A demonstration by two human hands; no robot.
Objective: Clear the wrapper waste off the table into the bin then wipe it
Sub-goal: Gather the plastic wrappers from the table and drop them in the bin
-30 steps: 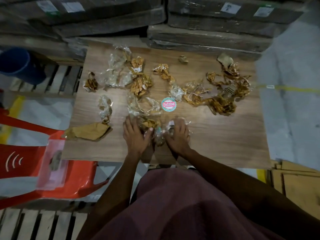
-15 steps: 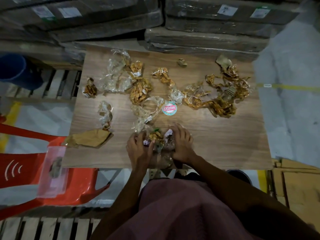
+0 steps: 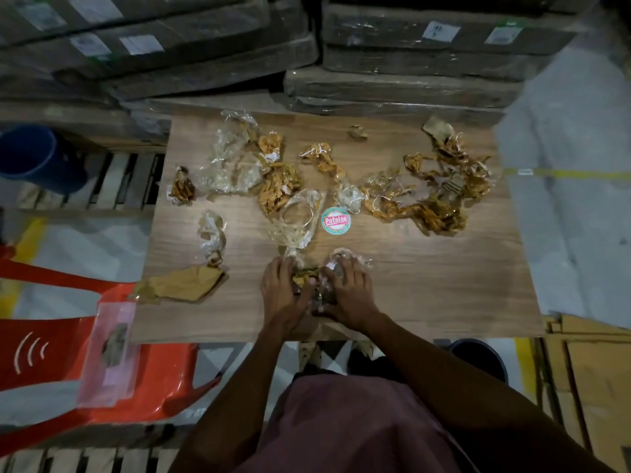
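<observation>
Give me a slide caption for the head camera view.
Both hands, left hand and right hand, gather a wrapper bundle at the table's near edge.

bare table (image 3: 444, 295) right, wrappers (image 3: 426, 206) beyond

Single head view, looking steeply down, close over table (image 3: 426, 295) near edge

Two hands gather crumpled wrappers at the near edge of a littered wooden table.

The left hand (image 3: 285, 290) and right hand (image 3: 348, 293) close around a wad of clear and golden wrappers (image 3: 316, 283) on the table (image 3: 426, 285). More wrappers (image 3: 426, 196) lie scattered beyond a round "Patelsa" sticker (image 3: 335, 220); a brown paper scrap (image 3: 184, 283) sits left, beside a red plastic chair (image 3: 51, 349). A dark bin (image 3: 481, 356) stands below the table's near edge.
</observation>
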